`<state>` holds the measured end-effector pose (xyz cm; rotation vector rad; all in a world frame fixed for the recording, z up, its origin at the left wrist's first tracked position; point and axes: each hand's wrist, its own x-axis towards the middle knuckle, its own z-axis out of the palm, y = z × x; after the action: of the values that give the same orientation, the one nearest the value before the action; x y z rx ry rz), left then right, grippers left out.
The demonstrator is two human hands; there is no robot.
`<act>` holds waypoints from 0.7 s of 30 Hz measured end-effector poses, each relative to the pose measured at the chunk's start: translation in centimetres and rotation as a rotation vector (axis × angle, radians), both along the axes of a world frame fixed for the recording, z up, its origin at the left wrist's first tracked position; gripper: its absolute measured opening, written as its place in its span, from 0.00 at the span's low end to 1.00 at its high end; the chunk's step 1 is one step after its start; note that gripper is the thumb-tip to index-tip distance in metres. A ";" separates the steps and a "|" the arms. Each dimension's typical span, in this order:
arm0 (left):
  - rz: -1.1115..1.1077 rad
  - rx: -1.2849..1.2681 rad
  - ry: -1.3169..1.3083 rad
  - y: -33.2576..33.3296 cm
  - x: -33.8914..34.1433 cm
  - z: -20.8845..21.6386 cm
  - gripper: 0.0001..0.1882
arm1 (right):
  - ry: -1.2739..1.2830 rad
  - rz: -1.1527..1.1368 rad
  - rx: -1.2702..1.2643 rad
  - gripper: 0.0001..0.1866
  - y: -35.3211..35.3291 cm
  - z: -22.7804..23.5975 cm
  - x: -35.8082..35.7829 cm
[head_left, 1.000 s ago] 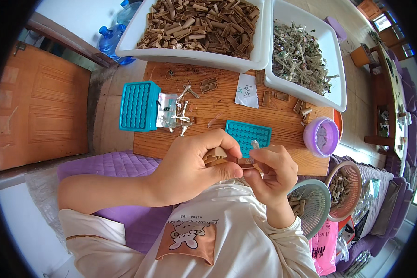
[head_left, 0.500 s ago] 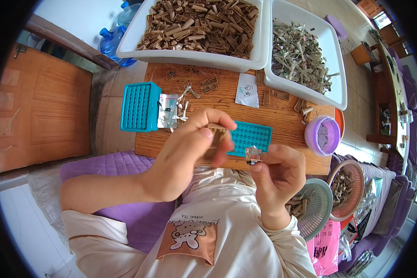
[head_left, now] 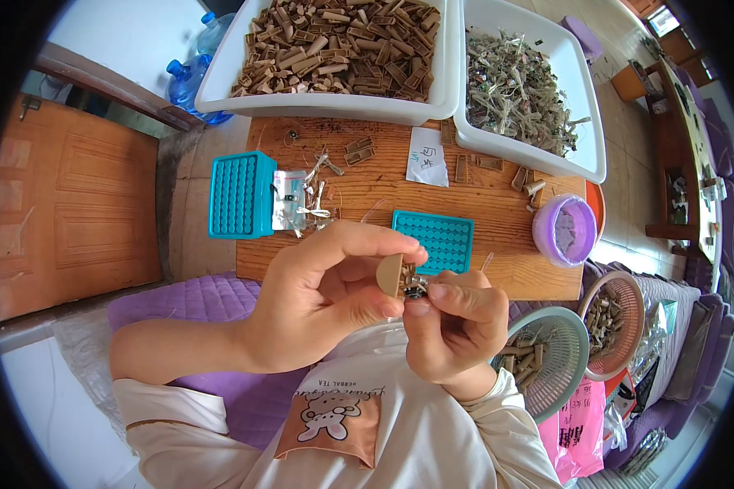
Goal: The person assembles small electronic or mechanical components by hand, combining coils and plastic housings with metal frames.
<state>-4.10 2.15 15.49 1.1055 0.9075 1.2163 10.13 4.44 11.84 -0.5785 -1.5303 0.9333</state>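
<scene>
Between its fingers and thumb, my left hand [head_left: 314, 289] grips a brown half-round plastic shell [head_left: 389, 276], its open side toward the right. My right hand [head_left: 461, 326] is closed in a pinch on a small electronic part with thin clear wire [head_left: 416, 288], held right at the shell's open side. How far the part sits inside the shell is hidden by the fingers. Both hands are above the front of the table, just before a flat teal tray [head_left: 434, 242] with rows of round cells.
A white bin [head_left: 326, 104] of brown shells and another white bin [head_left: 530, 157] of wired parts stand at the back. On the wooden table [head_left: 342, 191] are a teal block [head_left: 240, 196], white cables [head_left: 318, 200] and a purple tub [head_left: 564, 232]. Green [head_left: 575, 359] and pink [head_left: 634, 326] baskets stand at right.
My hands have come together: the right hand has carried the electronic part left to the shell. The left hand has turned the shell so its rounded end shows.
</scene>
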 end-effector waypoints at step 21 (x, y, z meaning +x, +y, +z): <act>0.124 0.013 0.139 0.5 0.1 1.5 0.23 | 0.158 0.139 -0.275 0.19 0.6 -1.8 -1.9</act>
<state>-4.04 2.60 16.96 1.1688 1.0891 1.2596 8.23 5.03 10.00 -0.5826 -1.3227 1.2784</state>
